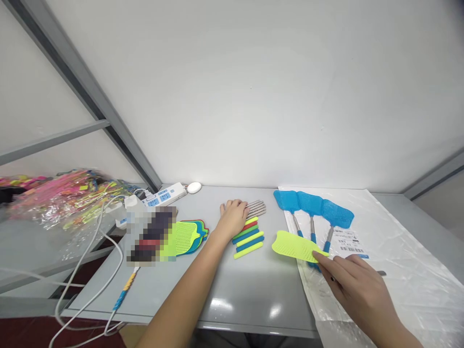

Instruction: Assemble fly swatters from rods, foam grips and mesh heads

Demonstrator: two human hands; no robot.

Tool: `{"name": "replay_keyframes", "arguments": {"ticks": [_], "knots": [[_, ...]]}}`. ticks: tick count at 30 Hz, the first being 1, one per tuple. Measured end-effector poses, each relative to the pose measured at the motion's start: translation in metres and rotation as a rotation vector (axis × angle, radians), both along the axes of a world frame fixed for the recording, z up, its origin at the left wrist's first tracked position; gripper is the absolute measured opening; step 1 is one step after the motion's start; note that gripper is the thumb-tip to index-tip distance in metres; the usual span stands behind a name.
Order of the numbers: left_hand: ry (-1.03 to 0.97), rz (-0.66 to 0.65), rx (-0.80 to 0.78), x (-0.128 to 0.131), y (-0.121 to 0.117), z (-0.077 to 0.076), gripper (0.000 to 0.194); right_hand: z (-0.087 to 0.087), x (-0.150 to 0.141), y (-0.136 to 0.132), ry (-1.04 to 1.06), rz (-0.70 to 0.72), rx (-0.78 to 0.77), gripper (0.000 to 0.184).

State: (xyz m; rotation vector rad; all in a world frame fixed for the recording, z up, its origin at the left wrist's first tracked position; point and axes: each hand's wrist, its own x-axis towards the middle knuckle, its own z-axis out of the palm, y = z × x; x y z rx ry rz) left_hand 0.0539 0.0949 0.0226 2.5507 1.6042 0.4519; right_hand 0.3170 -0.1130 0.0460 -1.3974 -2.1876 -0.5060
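Note:
My right hand [357,280] pinches the neck of a yellow-green perforated fly swatter head [293,245] and holds it above the table. My left hand [234,217] is at the bundle of thin metal rods [256,209], its bent fingers closed around the left ends; the fingertips are partly hidden. Just in front of that hand lies a row of plastic handle tubes [249,247] in yellow, red, green and blue. Three blue fly swatters [311,202] with metal shafts lie fanned out at the right, partly behind the yellow-green head.
Loose swatter heads [186,234] are stacked on the left beside a blurred dark object [154,237]. A power strip [165,195] and white cables [119,251] occupy the left side. White plastic packaging [398,241] covers the right of the table. Bagged colourful items [65,198] lie far left.

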Motion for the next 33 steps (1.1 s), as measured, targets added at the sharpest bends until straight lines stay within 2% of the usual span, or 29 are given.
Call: {"name": "replay_keyframes", "arguments": {"ticks": [2,5,9,12,15,19,22,25,29,33], "knots": [[-0.023,-0.015,0.03,-0.005,-0.016,0.004,0.032,-0.002,-0.003,0.001,0.006,-0.004,-0.009,0.031],[-0.053,-0.04,0.068,-0.019,-0.054,0.006,0.034,-0.007,-0.006,0.004,0.007,-0.016,-0.015,0.029],[-0.098,-0.042,0.103,-0.042,-0.115,-0.002,0.027,-0.013,-0.01,0.007,0.006,-0.021,-0.015,0.026],[-0.105,-0.02,0.106,-0.053,-0.144,-0.01,0.02,-0.016,-0.016,0.009,-0.003,-0.023,-0.002,0.022],[-0.074,0.011,0.091,-0.055,-0.153,-0.013,0.015,-0.016,-0.026,0.012,-0.021,-0.053,0.0,0.018],[-0.069,-0.002,0.07,-0.053,-0.152,-0.01,0.014,-0.014,-0.043,0.022,-0.035,-0.186,-0.048,0.016],[-0.079,-0.03,0.052,-0.051,-0.153,-0.01,0.012,-0.01,-0.056,0.032,-0.09,-0.272,-0.156,0.014],[-0.092,-0.056,0.059,-0.05,-0.156,-0.013,0.017,-0.005,-0.066,0.037,-0.077,-0.3,-0.28,0.017],[-0.131,-0.109,0.075,-0.053,-0.164,-0.012,0.022,0.011,-0.073,0.035,0.104,-0.257,-0.382,0.021],[-0.384,-0.114,0.139,-0.053,-0.17,-0.002,0.027,0.042,-0.078,0.032,0.394,-0.138,-0.407,0.018]]}}
